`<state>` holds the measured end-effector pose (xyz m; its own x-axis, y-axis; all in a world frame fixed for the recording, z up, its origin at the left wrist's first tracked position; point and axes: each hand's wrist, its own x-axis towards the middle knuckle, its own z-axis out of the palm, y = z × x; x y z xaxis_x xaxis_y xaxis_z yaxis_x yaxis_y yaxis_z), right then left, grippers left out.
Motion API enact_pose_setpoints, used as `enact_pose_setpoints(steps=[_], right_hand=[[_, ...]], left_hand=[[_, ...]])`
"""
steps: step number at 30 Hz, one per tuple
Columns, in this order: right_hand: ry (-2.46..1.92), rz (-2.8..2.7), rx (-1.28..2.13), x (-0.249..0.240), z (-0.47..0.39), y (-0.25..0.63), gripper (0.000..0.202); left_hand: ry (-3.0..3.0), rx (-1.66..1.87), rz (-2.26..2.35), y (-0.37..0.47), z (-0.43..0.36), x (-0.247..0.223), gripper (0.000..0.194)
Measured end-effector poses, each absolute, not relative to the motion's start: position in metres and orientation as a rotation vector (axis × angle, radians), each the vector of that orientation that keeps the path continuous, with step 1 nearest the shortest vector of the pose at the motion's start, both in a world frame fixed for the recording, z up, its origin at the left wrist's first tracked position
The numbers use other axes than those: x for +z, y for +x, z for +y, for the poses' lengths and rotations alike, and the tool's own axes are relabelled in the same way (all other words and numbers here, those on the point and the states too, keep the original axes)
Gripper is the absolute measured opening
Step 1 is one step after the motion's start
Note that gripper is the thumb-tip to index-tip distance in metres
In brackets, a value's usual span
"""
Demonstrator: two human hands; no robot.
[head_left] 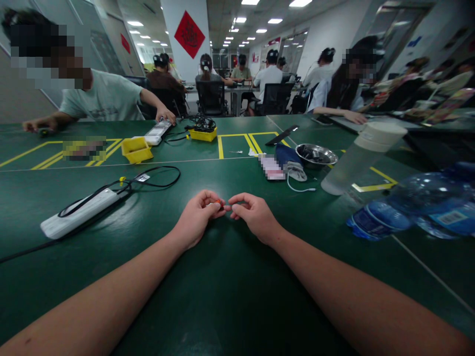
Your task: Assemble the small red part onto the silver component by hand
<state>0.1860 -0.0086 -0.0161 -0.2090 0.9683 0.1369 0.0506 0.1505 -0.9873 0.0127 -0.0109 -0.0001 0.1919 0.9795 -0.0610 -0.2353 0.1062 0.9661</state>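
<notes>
Showing between the thumb and fingers of the left hand (196, 220), a small red-orange object (220, 203) is pinched over the near part of the green counter (230, 301); most of it is covered by the fingertips, so its form cannot be made out. The right hand (258, 217) is held just beside it, with thumb and fingers brought close together and pointed at the object; whether anything is gripped there cannot be told. To the left, a white power strip (83, 212) is laid on the counter, with a black cable (128, 186) looped over it. Beyond the hands, to the right, a blue pouch (287, 157), a steel bowl (316, 162) and a frosted bottle (344, 165) are set out, and blue water bottles (380, 217) are laid toward the edge of view. Left of centre, a yellow bin (136, 151) is placed, and another yellow bin (203, 135) is heaped with black cables (201, 123). Across the counter, a second white power strip (159, 131) is touched by a co-worker in a pale shirt (104, 94).
</notes>
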Motion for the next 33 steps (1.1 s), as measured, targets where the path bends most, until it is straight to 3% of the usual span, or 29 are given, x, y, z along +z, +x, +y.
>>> enact_pose_setpoints(steps=[27, 33], right_hand=[[-1.052, -1.512, 1.229, -0.0127, -0.0099, 0.1858, 0.018], [-1.017, -1.517, 1.232, -0.0158, -0.0091, 0.1865, 0.017]], left_hand=[[1.088, 1.068, 0.976, 0.0127, -0.0087, -0.0022, 0.01], [1.477, 0.973, 1.08, 0.0116, -0.0111, 0.0004, 0.014]])
